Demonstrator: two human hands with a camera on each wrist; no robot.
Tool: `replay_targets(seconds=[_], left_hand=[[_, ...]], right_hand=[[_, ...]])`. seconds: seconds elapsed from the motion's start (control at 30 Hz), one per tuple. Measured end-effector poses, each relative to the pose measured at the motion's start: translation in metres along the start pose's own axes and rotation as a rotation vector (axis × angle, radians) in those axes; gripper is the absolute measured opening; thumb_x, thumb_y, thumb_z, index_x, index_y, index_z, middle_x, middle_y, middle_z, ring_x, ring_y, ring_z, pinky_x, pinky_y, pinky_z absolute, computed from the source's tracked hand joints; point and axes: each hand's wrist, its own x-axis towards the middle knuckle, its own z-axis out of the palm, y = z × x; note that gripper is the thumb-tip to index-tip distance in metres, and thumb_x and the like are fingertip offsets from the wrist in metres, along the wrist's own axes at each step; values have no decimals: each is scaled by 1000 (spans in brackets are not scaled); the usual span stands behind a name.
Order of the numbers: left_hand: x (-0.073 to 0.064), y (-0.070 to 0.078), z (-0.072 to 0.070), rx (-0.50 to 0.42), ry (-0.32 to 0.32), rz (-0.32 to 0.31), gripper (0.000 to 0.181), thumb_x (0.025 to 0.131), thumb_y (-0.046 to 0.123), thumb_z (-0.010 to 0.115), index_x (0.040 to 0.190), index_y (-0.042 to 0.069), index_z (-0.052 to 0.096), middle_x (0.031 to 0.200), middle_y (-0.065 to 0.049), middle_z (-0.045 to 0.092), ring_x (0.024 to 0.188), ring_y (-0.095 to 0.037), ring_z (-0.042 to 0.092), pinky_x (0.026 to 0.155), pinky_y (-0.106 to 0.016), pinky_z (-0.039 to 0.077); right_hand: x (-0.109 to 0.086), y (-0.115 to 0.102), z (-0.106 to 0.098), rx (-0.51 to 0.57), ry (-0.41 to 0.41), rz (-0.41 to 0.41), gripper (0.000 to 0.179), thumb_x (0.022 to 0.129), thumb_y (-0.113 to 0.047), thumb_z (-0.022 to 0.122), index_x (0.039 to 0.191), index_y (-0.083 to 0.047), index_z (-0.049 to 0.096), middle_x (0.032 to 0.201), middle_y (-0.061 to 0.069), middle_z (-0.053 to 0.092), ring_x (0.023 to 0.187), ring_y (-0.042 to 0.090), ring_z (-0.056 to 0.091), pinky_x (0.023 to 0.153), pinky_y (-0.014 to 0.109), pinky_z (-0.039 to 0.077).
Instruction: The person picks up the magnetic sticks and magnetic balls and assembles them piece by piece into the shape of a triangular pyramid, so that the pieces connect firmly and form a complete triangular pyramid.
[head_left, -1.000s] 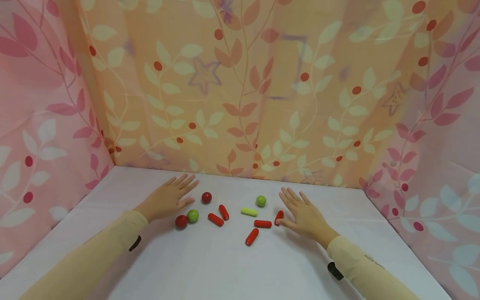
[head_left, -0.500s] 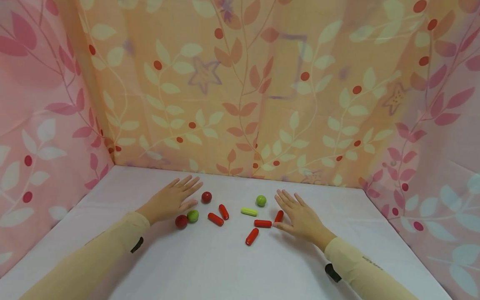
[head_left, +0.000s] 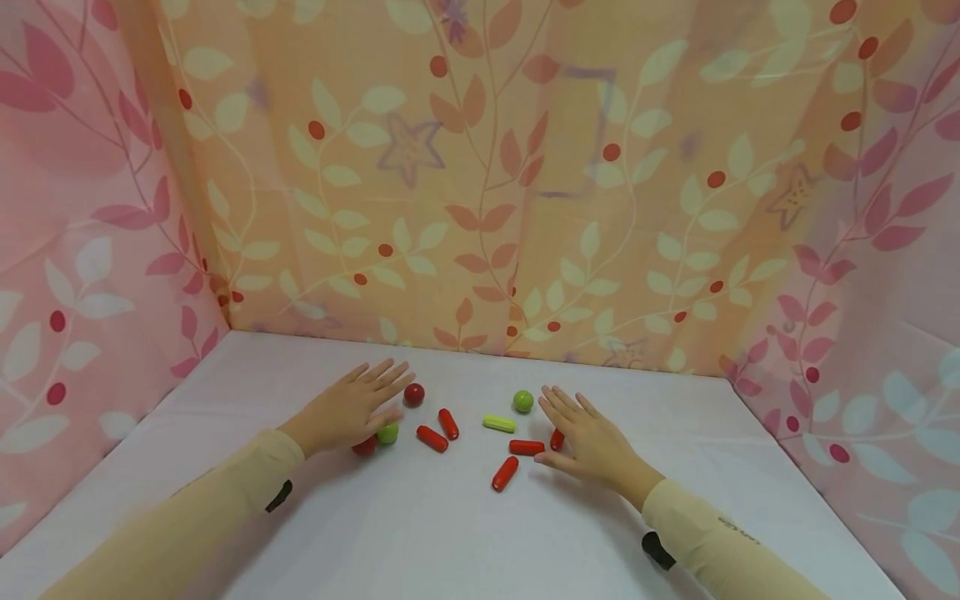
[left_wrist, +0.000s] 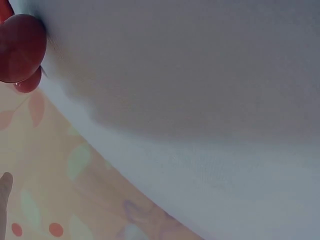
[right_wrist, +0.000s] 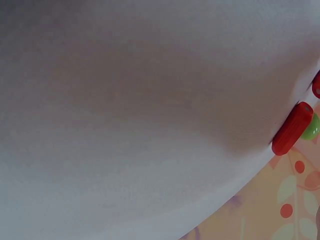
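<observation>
My left hand (head_left: pixel 351 411), fingers spread, hovers palm down at the left of the group of small things. Under its thumb side a green ball (head_left: pixel 387 433) and a red ball (head_left: pixel 364 447) are partly hidden; another red ball (head_left: pixel 414 395) lies just beyond the fingertips. My right hand (head_left: pixel 596 442), also spread and holding nothing, is above a red stick-shaped piece (head_left: pixel 557 439), covering part of it. Near its thumb lies a second red stick (head_left: pixel 527 447). In the right wrist view a red stick (right_wrist: pixel 293 129) shows at the right edge; in the left wrist view, a red ball (left_wrist: pixel 21 47).
Between the hands lie a light green stick (head_left: pixel 498 424), a green ball (head_left: pixel 523 402) and more red sticks (head_left: pixel 432 438), one of them nearer the front (head_left: pixel 505 473). Everything rests on a white tabletop (head_left: pixel 420 533), enclosed by patterned cloth walls (head_left: pixel 480 208).
Both hands have drifted inward. The left has moved right, partly covering the green and red balls; the right has moved left over the red stick. The objects have not visibly moved.
</observation>
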Motion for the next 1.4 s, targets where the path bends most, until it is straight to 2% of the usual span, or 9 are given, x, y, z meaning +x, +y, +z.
replay_targets(seconds=[0.13, 0.37, 0.53, 0.77, 0.83, 1.0, 1.17, 1.4], left_hand=[[0, 3, -1, -26, -3, -6, 68, 100, 45, 51, 156, 11, 32, 163, -10, 30, 151, -33, 26, 121, -54, 23], [4, 13, -6, -135, -27, -12, 67, 100, 44, 52, 157, 14, 30, 164, -11, 27, 152, -35, 24, 121, -56, 21], [6, 18, -7, -163, -45, -17, 65, 100, 44, 52, 156, 15, 33, 163, -10, 29, 151, -35, 25, 121, -56, 22], [7, 21, -8, -246, -21, -45, 63, 99, 43, 55, 153, 16, 39, 163, -10, 30, 151, -35, 26, 120, -55, 24], [7, 20, -8, -288, -22, -70, 65, 98, 44, 57, 154, 18, 38, 163, -11, 29, 150, -36, 28, 118, -56, 27], [7, 18, -8, -460, -62, -207, 73, 93, 47, 65, 156, 29, 32, 166, -6, 24, 149, -37, 30, 115, -61, 31], [6, 14, -8, -601, -89, -323, 80, 89, 44, 72, 156, 34, 30, 165, -1, 25, 149, -39, 30, 113, -65, 30], [3, 6, -8, -713, -126, -438, 80, 85, 42, 75, 154, 31, 36, 156, -17, 41, 132, -45, 50, 100, -60, 48]], right_hand=[[2, -4, 0, 30, -7, 6, 87, 88, -60, 63, 151, -4, 39, 159, 12, 37, 149, 31, 33, 119, 52, 28], [6, -14, -4, 148, -53, 24, 84, 88, -52, 67, 151, -3, 39, 160, 15, 34, 149, 32, 32, 119, 52, 27], [8, -19, -4, 193, -62, 23, 85, 89, -50, 68, 151, -2, 37, 160, 16, 35, 148, 32, 33, 120, 51, 27], [10, -21, -6, 276, -63, 98, 86, 86, -44, 74, 152, -4, 37, 160, 15, 35, 149, 33, 33, 120, 52, 25], [10, -22, -7, 309, -64, 121, 85, 85, -43, 75, 152, -4, 38, 159, 15, 36, 148, 34, 33, 119, 52, 26], [10, -23, -9, 431, -59, 213, 81, 83, -37, 79, 150, -8, 43, 159, 13, 38, 146, 38, 36, 113, 56, 35], [14, -24, -10, 564, 8, 274, 73, 80, -28, 83, 142, -6, 53, 148, 14, 52, 137, 38, 49, 108, 54, 42], [22, -22, -9, 685, 35, 376, 65, 79, -26, 84, 136, -6, 59, 139, 13, 61, 128, 38, 56, 103, 53, 47]])
